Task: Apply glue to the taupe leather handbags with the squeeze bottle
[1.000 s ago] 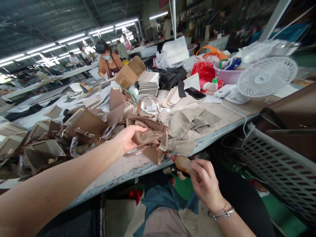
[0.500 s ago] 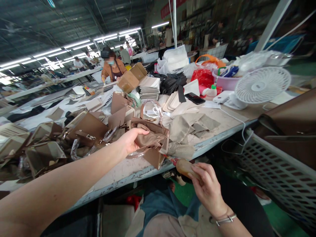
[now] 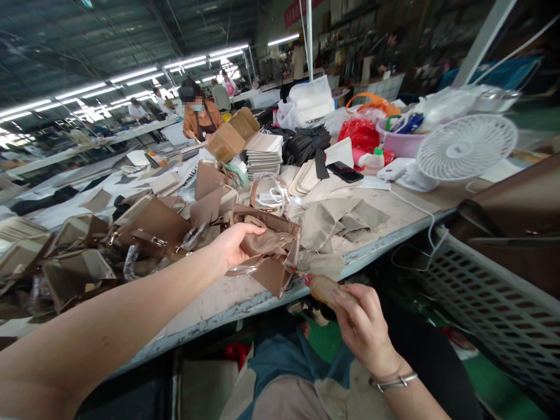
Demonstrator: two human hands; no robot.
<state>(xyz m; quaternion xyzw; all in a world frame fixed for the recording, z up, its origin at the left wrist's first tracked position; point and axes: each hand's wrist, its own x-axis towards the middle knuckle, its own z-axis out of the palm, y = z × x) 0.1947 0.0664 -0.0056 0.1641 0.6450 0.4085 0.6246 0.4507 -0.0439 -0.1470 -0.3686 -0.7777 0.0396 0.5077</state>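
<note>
A brown handbag (image 3: 272, 275) lies on its side at the front edge of the table, its mouth facing me and its lining bunched inside. My left hand (image 3: 238, 244) is closed on the bag at its left side, thumb over the lining. In my right hand (image 3: 365, 326) is a yellowish squeeze bottle (image 3: 324, 290) with a red neck, held tilted. Its thin tip points at the bag's lower right edge; whether it touches cannot be made out. A clear-wrapped handle (image 3: 245, 270) shows below my left hand.
More brown bags (image 3: 153, 224) crowd the table's left. Grey-brown fabric pieces (image 3: 350, 219), a phone (image 3: 345, 172) and a white fan (image 3: 466, 149) lie to the right. A plastic basket (image 3: 494, 297) stands at my right. Across the table is a co-worker (image 3: 203, 116).
My right hand and the bottle have shifted slightly up and left, along the bag's edge. The left hand keeps its hold on the bag, almost unmoved.
</note>
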